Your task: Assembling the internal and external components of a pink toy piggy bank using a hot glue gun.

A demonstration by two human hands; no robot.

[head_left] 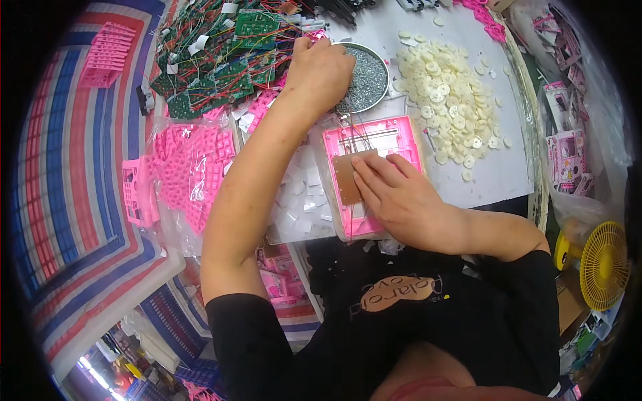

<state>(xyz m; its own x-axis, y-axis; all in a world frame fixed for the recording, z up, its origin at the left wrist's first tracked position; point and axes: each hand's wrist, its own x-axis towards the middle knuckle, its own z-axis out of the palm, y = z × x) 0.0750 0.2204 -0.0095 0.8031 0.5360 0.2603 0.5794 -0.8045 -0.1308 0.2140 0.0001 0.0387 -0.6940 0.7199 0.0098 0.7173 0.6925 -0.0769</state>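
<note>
A pink plastic casing [410, 140] lies face down at the table's front. Over its left half sits a flat brown board [347, 179], with thin wires running from its upper edge. My right hand [408, 204] rests on the board's right part, fingers extended and lying flat on it. Farther off, my left hand [319, 75] is closed beside a round dish of small metal screws [366, 79], covering its left rim. Its fingertips are mostly hidden, close to a tangle of wires and something pink; what they hold cannot be made out.
Green circuit boards [254, 30] with coloured wires pile up at the back left. Many cream plastic discs [455, 100] spread to the right. A bag of pink keypads [190, 167] lies left, white paper pieces [304, 194] beside the casing. A yellow fan [604, 265] stands at far right.
</note>
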